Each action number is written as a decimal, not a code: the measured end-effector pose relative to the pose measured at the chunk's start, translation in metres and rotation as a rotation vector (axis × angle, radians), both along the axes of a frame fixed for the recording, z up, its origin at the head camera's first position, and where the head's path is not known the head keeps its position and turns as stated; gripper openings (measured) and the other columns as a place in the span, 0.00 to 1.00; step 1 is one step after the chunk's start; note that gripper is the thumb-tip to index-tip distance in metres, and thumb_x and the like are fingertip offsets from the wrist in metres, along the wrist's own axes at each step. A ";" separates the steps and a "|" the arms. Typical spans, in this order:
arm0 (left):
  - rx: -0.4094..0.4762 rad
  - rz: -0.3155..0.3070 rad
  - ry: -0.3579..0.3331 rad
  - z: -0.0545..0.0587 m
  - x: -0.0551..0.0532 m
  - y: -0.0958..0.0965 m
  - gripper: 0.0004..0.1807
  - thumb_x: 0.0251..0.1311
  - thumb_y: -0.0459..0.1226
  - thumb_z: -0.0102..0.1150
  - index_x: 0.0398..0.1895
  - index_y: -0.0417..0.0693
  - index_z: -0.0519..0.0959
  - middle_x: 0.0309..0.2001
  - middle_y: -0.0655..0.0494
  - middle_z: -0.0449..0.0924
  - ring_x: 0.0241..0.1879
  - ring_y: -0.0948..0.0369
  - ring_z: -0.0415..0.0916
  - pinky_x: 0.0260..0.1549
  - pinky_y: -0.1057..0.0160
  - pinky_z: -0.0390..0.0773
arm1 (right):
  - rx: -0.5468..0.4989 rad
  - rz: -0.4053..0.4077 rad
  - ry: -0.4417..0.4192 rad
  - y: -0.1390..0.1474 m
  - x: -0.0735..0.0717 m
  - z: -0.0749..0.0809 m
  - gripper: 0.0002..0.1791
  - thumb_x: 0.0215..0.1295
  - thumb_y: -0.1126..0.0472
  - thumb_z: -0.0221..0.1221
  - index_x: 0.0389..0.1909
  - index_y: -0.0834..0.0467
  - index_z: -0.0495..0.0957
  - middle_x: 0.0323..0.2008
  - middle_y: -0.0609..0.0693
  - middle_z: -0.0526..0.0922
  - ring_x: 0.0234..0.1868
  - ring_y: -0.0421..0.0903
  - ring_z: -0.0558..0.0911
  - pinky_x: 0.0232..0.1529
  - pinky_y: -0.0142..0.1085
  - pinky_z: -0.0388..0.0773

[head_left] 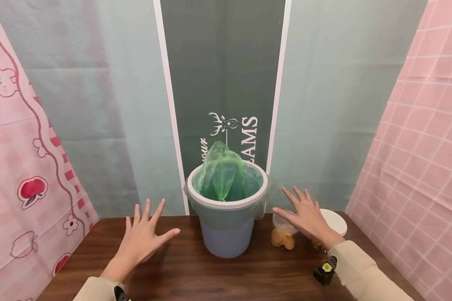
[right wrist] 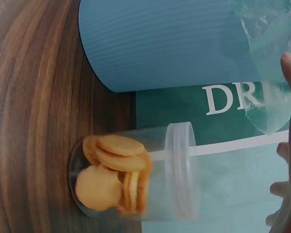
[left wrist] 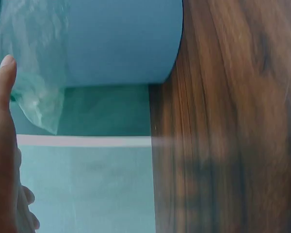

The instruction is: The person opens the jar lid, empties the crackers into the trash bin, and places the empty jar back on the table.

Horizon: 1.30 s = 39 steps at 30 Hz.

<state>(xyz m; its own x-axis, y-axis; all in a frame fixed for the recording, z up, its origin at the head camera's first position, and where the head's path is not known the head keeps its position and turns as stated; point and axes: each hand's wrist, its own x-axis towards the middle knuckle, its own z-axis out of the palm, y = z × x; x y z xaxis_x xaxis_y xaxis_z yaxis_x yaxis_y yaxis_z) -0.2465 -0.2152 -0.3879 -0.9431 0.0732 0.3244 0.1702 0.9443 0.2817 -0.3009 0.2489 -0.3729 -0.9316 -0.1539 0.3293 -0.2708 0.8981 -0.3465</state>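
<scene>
A blue bin (head_left: 227, 240) with a white rim stands upright at the middle of the table's far side. A thin green bin bag (head_left: 220, 167) lines it, folded over the rim, with part of the bag puffed up above the opening. To the bin's left hovers my left hand (head_left: 141, 238), fingers spread and straight, holding nothing. My right hand (head_left: 305, 217) is likewise spread at the bin's right and partly covers a clear jar (right wrist: 182, 170). Round, flat biscuits (right wrist: 99, 187) lie in the bottom of that jar.
Behind my right hand shows a white round lid (head_left: 335, 221) on another container, mostly hidden. The brown wooden table (head_left: 165, 276) ends at a grey-green curtain (head_left: 132, 104). Pink cloths hang at left (head_left: 30, 138) and right (head_left: 418, 167).
</scene>
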 end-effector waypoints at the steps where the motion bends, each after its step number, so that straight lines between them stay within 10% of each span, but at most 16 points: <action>1: 0.008 -0.009 0.015 -0.001 0.002 0.002 0.54 0.58 0.72 0.53 0.83 0.66 0.44 0.79 0.31 0.45 0.76 0.25 0.39 0.64 0.19 0.45 | -0.016 0.005 0.010 0.001 0.001 -0.002 0.48 0.64 0.28 0.55 0.80 0.47 0.56 0.79 0.66 0.52 0.77 0.77 0.44 0.65 0.80 0.41; 14: 0.227 -0.097 0.377 -0.023 0.040 0.037 0.46 0.61 0.52 0.67 0.79 0.52 0.58 0.74 0.43 0.66 0.72 0.41 0.63 0.69 0.41 0.64 | -0.210 0.085 0.133 -0.005 0.012 -0.026 0.41 0.68 0.42 0.61 0.77 0.53 0.62 0.77 0.65 0.57 0.78 0.71 0.53 0.67 0.75 0.54; 20: 0.310 -0.264 0.608 -0.038 0.047 0.063 0.39 0.54 0.39 0.72 0.72 0.49 0.70 0.66 0.50 0.75 0.64 0.53 0.72 0.71 0.80 0.52 | -0.276 0.081 0.148 -0.009 0.015 -0.037 0.40 0.69 0.44 0.61 0.78 0.51 0.60 0.78 0.64 0.58 0.78 0.68 0.55 0.67 0.72 0.56; 26: 0.336 -0.410 0.764 -0.050 0.048 0.102 0.27 0.59 0.40 0.67 0.64 0.46 0.77 0.57 0.50 0.81 0.56 0.57 0.78 0.67 0.79 0.62 | -0.355 0.046 0.173 -0.012 0.025 -0.051 0.39 0.70 0.46 0.61 0.77 0.52 0.60 0.77 0.63 0.59 0.76 0.68 0.60 0.66 0.70 0.60; 31: 0.358 -0.458 0.748 -0.059 0.047 0.138 0.24 0.62 0.40 0.65 0.61 0.46 0.79 0.56 0.54 0.81 0.54 0.59 0.80 0.64 0.77 0.67 | -0.485 -0.044 0.232 -0.014 0.032 -0.062 0.35 0.70 0.51 0.62 0.75 0.55 0.65 0.76 0.61 0.64 0.75 0.61 0.64 0.75 0.44 0.63; 35: 0.406 -0.486 0.667 -0.070 0.044 0.168 0.28 0.59 0.37 0.67 0.65 0.51 0.76 0.58 0.54 0.81 0.55 0.60 0.82 0.62 0.76 0.71 | -0.658 -0.120 0.366 -0.020 0.032 -0.077 0.28 0.70 0.59 0.62 0.70 0.58 0.71 0.73 0.58 0.69 0.72 0.34 0.66 0.63 0.10 0.58; 39: 0.542 -0.583 0.639 -0.083 0.035 0.192 0.28 0.58 0.30 0.66 0.64 0.49 0.77 0.58 0.51 0.83 0.56 0.59 0.83 0.59 0.75 0.74 | -0.755 -0.167 0.605 -0.029 0.030 -0.098 0.23 0.68 0.67 0.61 0.64 0.62 0.77 0.68 0.62 0.74 0.67 0.22 0.66 0.59 0.10 0.63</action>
